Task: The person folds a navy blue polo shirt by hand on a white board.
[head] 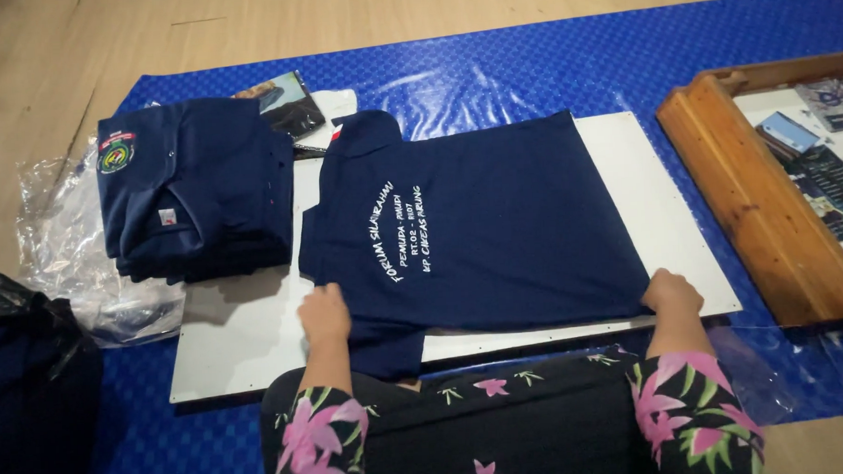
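Note:
A navy polo shirt (496, 220) lies back-up on a white board (683, 228), its collar to the left and white lettering across the back. My left hand (323, 313) presses on the near sleeve and shoulder area of the shirt. At the shirt's near bottom corner, my right hand (671, 292) grips the hem. Both arms wear black sleeves with pink flowers.
A stack of folded navy shirts (195, 184) with a round chest badge sits on the board's left end. Clear plastic bags (62, 249) lie left of it. A black bag (25, 372) is at the near left. A wooden tray (765, 188) with printed cards stands right. Blue mat (490, 71) underneath.

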